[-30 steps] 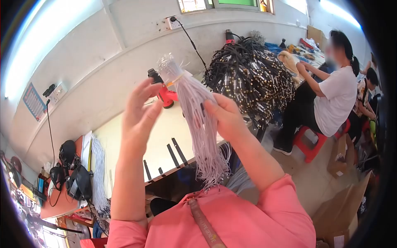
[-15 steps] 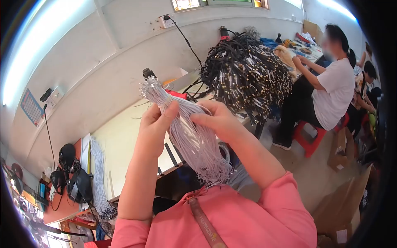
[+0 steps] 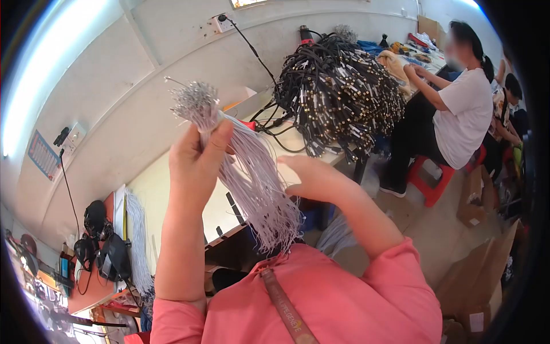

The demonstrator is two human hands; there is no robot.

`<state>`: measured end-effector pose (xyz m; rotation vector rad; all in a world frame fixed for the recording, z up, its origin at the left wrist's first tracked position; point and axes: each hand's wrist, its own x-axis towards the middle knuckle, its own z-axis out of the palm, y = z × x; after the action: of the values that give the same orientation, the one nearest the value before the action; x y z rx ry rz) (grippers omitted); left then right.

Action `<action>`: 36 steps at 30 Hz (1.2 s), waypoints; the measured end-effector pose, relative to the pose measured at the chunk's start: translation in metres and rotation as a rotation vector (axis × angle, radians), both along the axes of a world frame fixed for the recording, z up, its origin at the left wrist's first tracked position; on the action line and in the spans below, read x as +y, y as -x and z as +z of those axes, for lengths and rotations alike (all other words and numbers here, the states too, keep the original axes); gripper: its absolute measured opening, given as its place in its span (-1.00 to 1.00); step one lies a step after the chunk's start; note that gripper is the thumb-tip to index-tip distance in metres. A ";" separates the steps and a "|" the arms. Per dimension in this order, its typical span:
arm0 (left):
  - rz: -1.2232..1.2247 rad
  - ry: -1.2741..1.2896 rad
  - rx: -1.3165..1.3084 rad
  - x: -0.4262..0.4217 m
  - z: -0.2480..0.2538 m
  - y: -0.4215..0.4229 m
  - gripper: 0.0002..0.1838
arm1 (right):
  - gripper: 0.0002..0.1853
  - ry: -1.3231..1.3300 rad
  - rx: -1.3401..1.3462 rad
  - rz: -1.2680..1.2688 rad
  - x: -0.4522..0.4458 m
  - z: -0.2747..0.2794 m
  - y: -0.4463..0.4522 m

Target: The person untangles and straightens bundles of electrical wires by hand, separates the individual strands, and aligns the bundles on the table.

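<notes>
The 2 hands are apart: the left hand (image 3: pixel 196 166) is closed around the upper part of a bundle of pale wires (image 3: pixel 252 175), its silvery tips bunched above the thumb, while the right hand (image 3: pixel 314 178) stands half open just beside the strands, and I cannot tell whether it touches them. The bundle is held up in front of the pink shirt (image 3: pixel 344 292), by the near edge of the cream table (image 3: pixel 158 212), with loose ends hanging. To the right, a heap of black cables (image 3: pixel 344 94) lies on the table, and a person in a white shirt (image 3: pixel 467 117) sits beyond it on a red stool (image 3: pixel 432 189).
</notes>
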<state>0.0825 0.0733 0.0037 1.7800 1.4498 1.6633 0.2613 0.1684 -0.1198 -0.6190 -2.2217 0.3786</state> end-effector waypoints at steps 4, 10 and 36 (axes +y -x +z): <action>0.116 0.007 0.052 0.010 0.013 0.003 -0.71 | -0.72 0.066 0.182 -0.117 -0.031 0.029 -0.014; 0.042 -0.059 -0.020 0.019 0.045 0.005 -0.73 | -0.73 0.374 -0.093 0.036 -0.033 -0.057 0.025; -0.261 -0.052 -0.142 0.029 0.067 0.006 -0.71 | -0.80 0.209 0.344 -0.495 -0.021 -0.149 -0.138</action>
<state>0.0768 0.1021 0.0708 1.7521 1.0729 1.6652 0.3995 0.1475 -0.2685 -1.0958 -1.6460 0.4240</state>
